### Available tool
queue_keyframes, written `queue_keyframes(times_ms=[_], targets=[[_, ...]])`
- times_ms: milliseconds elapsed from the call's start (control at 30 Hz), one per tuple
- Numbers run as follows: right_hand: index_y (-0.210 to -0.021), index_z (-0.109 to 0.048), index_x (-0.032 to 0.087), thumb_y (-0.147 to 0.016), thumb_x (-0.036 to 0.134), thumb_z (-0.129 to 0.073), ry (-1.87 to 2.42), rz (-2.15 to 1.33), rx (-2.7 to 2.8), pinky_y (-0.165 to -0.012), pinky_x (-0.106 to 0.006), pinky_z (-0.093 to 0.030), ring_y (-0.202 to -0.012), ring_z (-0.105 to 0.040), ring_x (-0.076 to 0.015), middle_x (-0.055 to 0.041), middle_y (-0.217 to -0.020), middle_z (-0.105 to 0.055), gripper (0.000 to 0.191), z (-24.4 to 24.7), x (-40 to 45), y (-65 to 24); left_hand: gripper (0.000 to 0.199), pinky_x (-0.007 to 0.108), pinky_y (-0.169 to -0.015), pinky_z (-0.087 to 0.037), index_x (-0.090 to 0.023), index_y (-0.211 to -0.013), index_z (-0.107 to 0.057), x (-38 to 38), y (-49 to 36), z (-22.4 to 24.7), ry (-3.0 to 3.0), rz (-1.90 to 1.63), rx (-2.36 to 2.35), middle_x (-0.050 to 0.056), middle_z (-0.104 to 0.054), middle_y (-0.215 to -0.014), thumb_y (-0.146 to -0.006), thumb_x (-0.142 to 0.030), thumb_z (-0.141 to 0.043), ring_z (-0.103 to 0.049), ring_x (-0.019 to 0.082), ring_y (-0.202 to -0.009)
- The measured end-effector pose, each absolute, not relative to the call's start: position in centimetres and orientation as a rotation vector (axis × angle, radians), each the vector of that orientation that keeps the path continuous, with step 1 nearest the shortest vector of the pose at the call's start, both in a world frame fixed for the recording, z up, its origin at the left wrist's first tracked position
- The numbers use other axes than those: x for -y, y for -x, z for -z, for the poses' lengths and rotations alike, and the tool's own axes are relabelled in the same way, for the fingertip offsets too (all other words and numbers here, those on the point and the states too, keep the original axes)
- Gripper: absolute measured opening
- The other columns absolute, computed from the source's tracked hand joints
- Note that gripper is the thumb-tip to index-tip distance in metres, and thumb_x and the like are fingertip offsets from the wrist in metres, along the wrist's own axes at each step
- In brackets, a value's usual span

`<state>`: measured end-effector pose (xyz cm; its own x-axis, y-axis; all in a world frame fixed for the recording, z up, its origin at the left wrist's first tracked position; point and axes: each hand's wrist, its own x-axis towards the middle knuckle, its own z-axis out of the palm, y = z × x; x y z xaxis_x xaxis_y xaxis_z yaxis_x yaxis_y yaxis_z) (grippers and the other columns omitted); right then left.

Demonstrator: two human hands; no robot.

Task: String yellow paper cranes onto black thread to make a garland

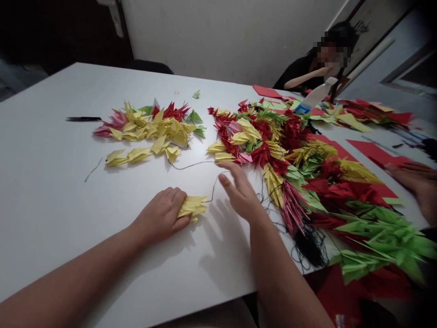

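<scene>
My left hand [162, 212] is closed around a bunch of yellow folded-paper cranes [193, 207] threaded on a dark string, low over the white table [61, 191]. From the bunch, the string [214, 189] runs up toward my right hand [241, 191]. That hand has its fingers apart beside the edge of a large pile of strung paper cranes [259, 136] in red, yellow, green and pink. Whether the string touches its fingers is unclear. Further left lie a short string of yellow cranes [136, 156] and a mixed heap of loose-looking cranes [153, 123].
A dark pointed tool [83, 119] lies at the left. Tangled black thread [309, 246] hangs by the near edge. A plastic bottle [316, 96] leans behind the pile. Red paper sheets [375, 152] lie at the right, near another person's hand [414, 182]; another person [309, 73] sits behind.
</scene>
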<state>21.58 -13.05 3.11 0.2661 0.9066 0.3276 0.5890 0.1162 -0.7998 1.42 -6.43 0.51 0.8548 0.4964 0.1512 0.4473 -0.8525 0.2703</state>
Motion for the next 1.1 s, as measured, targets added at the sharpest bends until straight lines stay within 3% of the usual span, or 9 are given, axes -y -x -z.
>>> queue_keyframes(times_ms=[33,167,300,433,667,800,933,1100], targets=[[-0.113,-0.052,0.022,-0.086,0.046,-0.044,1.574,-0.548,1.454,-0.091,-0.036,-0.035,-0.108,-0.048,-0.0212,-0.0087,-0.117,-0.055,0.037,-3.1,13.0,-20.6,0.022,0.038,-0.073,-0.045,-0.017,-0.09,-0.048,6.4,-1.4,-0.4,-2.808,-0.334,-0.705,0.009,-0.055,-0.087,-0.083,-0.035,-0.04,-0.051,0.024,-0.08],[-0.118,-0.049,0.023,-0.085,0.055,-0.042,1.642,-1.071,1.435,-0.074,-0.03,-0.041,-0.082,-0.058,-0.0169,-0.0046,-0.093,-0.063,0.047,-2.8,12.6,-18.0,0.022,0.038,-0.073,-0.045,-0.015,-0.093,-0.048,6.2,-1.4,-0.1,-2.799,-0.412,-0.662,0.01,-0.055,-0.089,-0.082,-0.033,-0.041,-0.051,0.024,-0.081],[-0.094,-0.059,0.021,-0.081,0.056,-0.048,1.645,-1.167,1.377,-0.065,-0.024,-0.04,-0.07,-0.054,-0.0124,-0.0007,-0.077,-0.059,0.039,-2.3,12.6,-18.1,0.021,0.036,-0.072,-0.045,-0.016,-0.093,-0.047,6.0,-1.3,0.2,-2.767,-0.46,-0.684,0.008,-0.054,-0.087,-0.084,-0.034,-0.04,-0.051,0.023,-0.081],[-0.08,-0.057,0.019,-0.08,0.056,-0.048,1.553,-1.175,1.283,-0.053,-0.02,-0.034,-0.056,-0.044,-0.0089,0.003,-0.062,-0.05,0.039,-1.9,12.6,-18.6,0.026,0.035,-0.072,-0.045,-0.016,-0.091,-0.048,5.8,-1.2,0.1,-2.761,-0.51,-0.712,0.008,-0.054,-0.086,-0.087,-0.04,-0.038,-0.051,0.022,-0.079],[-0.065,-0.054,0.016,-0.077,0.044,-0.054,1.713,-1.127,1.451,-0.048,-0.02,-0.028,-0.054,-0.039,-0.0085,0.0032,-0.058,-0.045,0.03,-1.4,12.2,-18.0,0.039,0.037,-0.074,-0.045,-0.016,-0.088,-0.05,6.0,-1.4,0.2,-2.741,-0.524,-0.728,0.009,-0.054,-0.088,-0.085,-0.054,-0.042,-0.051,0.023,-0.08],[-0.063,-0.052,0.016,-0.075,0.037,-0.054,1.723,-1.075,1.466,-0.05,-0.02,-0.027,-0.055,-0.038,-0.0084,0.0034,-0.057,-0.045,0.024,-1.3,12.2,-18.1,0.049,0.041,-0.085,-0.044,-0.016,-0.103,-0.048,6.1,-1.3,0.3,-2.635,-0.618,-0.691,0.012,-0.054,-0.101,-0.078,-0.058,-0.052,-0.05,0.026,-0.095],[-0.066,-0.054,0.016,-0.076,0.039,-0.053,1.769,-1.068,1.422,-0.052,-0.021,-0.029,-0.058,-0.042,-0.0098,0.0015,-0.062,-0.05,0.025,-1.4,12.4,-18.4,0.068,0.043,-0.101,-0.034,-0.018,-0.123,-0.038,4.7,0.6,-0.4,-2.613,-0.688,-0.578,0.015,-0.046,-0.123,-0.074,-0.062,-0.055,-0.04,0.028,-0.118],[-0.066,-0.054,0.017,-0.075,0.04,-0.053,1.77,-1.098,1.377,-0.051,-0.021,-0.03,-0.056,-0.044,-0.0099,0.0015,-0.061,-0.05,0.025,-1.4,12.3,-18.5,0.078,0.043,-0.099,-0.036,-0.018,-0.131,-0.033,3.6,2.0,-0.2,-2.665,-0.507,-0.567,0.015,-0.046,-0.127,-0.071,-0.059,-0.06,-0.042,0.029,-0.119]])
